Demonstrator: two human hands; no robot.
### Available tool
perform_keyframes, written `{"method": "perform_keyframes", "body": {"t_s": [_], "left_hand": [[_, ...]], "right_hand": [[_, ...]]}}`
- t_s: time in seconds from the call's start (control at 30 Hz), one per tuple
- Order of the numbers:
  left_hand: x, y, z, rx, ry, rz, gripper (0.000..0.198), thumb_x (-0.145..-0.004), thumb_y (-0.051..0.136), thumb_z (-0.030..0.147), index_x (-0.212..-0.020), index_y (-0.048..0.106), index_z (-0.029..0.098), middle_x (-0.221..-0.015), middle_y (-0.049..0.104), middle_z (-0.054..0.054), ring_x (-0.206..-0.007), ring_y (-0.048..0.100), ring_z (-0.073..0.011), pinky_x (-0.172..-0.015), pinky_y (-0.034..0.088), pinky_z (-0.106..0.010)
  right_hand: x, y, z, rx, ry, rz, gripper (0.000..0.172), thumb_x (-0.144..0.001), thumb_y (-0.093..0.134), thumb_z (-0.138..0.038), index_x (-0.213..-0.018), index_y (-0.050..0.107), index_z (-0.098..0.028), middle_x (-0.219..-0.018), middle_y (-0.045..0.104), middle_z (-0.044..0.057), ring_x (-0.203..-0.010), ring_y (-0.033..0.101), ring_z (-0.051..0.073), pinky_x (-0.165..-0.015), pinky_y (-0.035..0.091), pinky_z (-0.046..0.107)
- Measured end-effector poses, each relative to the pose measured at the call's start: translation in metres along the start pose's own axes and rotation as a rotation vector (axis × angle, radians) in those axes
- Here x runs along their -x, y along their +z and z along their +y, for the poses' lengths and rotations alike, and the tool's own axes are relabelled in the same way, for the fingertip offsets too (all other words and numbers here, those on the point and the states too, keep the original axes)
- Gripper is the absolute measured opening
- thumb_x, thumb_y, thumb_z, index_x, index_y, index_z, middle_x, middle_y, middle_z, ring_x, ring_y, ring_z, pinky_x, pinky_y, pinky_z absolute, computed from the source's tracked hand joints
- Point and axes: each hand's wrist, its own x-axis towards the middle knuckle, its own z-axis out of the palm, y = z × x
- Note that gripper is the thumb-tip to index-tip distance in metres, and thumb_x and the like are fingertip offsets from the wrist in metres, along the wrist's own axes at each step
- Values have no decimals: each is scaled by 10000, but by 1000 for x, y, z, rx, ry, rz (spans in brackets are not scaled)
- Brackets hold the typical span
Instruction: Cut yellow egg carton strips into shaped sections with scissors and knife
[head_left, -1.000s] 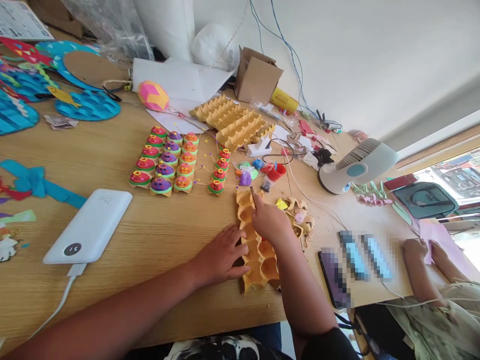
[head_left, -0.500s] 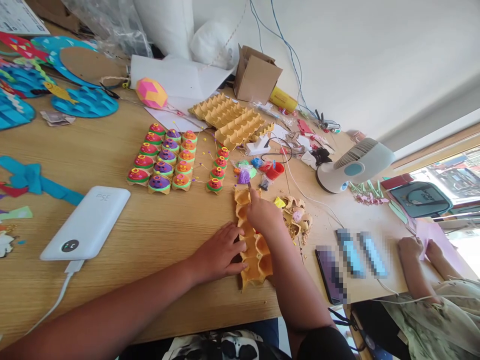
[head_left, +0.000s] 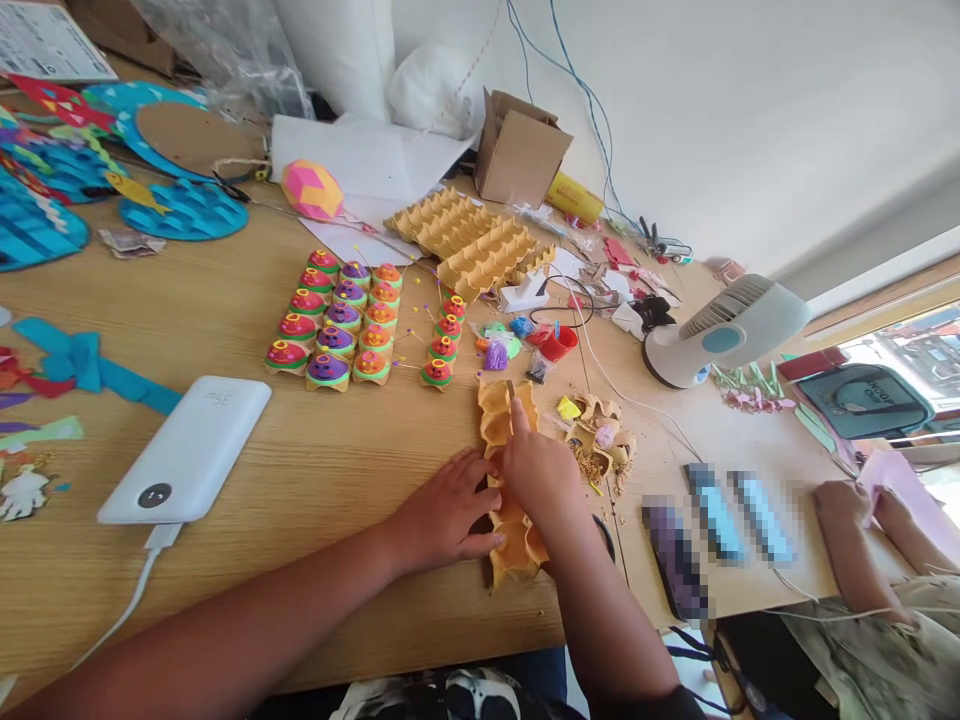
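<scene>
A two-column strip of yellow egg carton point(head_left: 514, 555) lies lengthwise before me, hollows up. My left hand point(head_left: 442, 510) rests against its left side, fingers spread, with fingertips and thumb touching the edge. Over the strip's middle is my right hand point(head_left: 544, 470), closed around a thin tool point(head_left: 511, 388); the index finger points along it and its tip shows at the far end. The palm hides the rest of the tool. Red, purple and orange decorated carton cups point(head_left: 343, 315) stand in rows beyond, left of the strip.
Carton scraps point(head_left: 600, 435) lie to the right, near a red cup point(head_left: 559, 343) and a white fan point(head_left: 724, 335). Uncut egg trays point(head_left: 487, 245) sit farther back. A power bank point(head_left: 186, 450) is at left, phones point(head_left: 675, 560) at right. Another person's hands point(head_left: 844, 500) hold pink paper.
The view has shifted slightly, moving the scene rightward. My right hand sits slightly lower along the strip, its index finger now straighter. A black curved object shows beside my right forearm.
</scene>
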Motion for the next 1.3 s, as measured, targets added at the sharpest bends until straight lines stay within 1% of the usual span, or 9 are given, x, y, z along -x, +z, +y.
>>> {"method": "perform_keyframes", "body": {"t_s": [0.2, 0.43, 0.63, 0.73, 0.83, 0.93, 1.07, 1.17, 1.3], "left_hand": [[1, 0, 1, -20, -17, -35, 324, -921, 725, 485, -1083, 672, 210, -1377, 527, -161, -1401, 451, -389, -1239, 365, -641], [3, 3, 1, -11, -32, -35, 319, -919, 718, 488, -1073, 671, 212, -1397, 524, -153, -1420, 435, -396, -1261, 326, -648], [3, 2, 1, 19, -40, -18, 310, -926, 704, 493, -1070, 665, 221, -1399, 535, -143, -1420, 434, -388, -1256, 341, -632], [3, 3, 1, 10, -27, -15, 308, -921, 713, 482, -1074, 654, 221, -1381, 529, -145, -1389, 451, -385, -1237, 362, -637], [2, 3, 0, 5, -17, -5, 304, -917, 725, 460, -1070, 641, 212, -1370, 517, -150, -1383, 444, -391, -1219, 382, -632], [2, 2, 0, 9, -13, 14, 273, -922, 719, 439, -1050, 638, 212, -1342, 523, -143, -1354, 464, -376, -1219, 383, -621], [1, 2, 0, 3, -6, 28, 260, -921, 712, 446, -1034, 648, 221, -1322, 534, -132, -1331, 480, -363, -1210, 394, -605], [1, 3, 0, -14, 1, 20, 295, -912, 723, 477, -1045, 658, 222, -1319, 537, -135, -1337, 477, -369, -1207, 399, -608], [1, 4, -1, -15, 10, 19, 314, -918, 722, 490, -1068, 665, 220, -1336, 541, -139, -1341, 491, -357, -1250, 348, -616]], "right_hand": [[4, -1, 2, -23, 33, 13, 695, -1064, 399, -241, -1708, 180, -96, -1041, 810, 195, -924, 803, 252, -748, 568, 308], [2, -6, 3, 16, -42, -19, 626, -1043, 401, -232, -1658, 365, -120, -1201, 768, 253, -1006, 791, 284, -779, 582, 333], [-7, 0, 4, 3, -39, 4, 682, -1036, 385, -229, -1688, 255, -79, -1184, 763, 271, -1021, 790, 274, -793, 572, 323], [-17, 0, 7, -16, -25, 43, 679, -1047, 369, -227, -1696, 225, -90, -1115, 789, 234, -1004, 795, 276, -786, 567, 327], [-29, -7, 10, -69, -21, 62, 662, -1047, 376, -241, -1691, 260, -139, -1099, 805, 187, -1000, 797, 295, -777, 570, 345], [-37, -15, 13, -116, -39, 55, 631, -1053, 370, -253, -1676, 310, -175, -1176, 798, 169, -1071, 782, 309, -813, 573, 362], [-32, -16, 12, -106, -28, 75, 623, -1058, 367, -238, -1675, 313, -166, -1174, 797, 180, -1061, 784, 303, -825, 569, 357], [-21, -8, 9, -73, -1, 78, 642, -1063, 377, -243, -1689, 275, -145, -1110, 805, 192, -989, 799, 291, -791, 570, 343], [-12, 3, 7, -19, 1, 86, 642, -1086, 353, -266, -1702, 232, -134, -1084, 807, 195, -964, 805, 293, -746, 575, 339]]}}
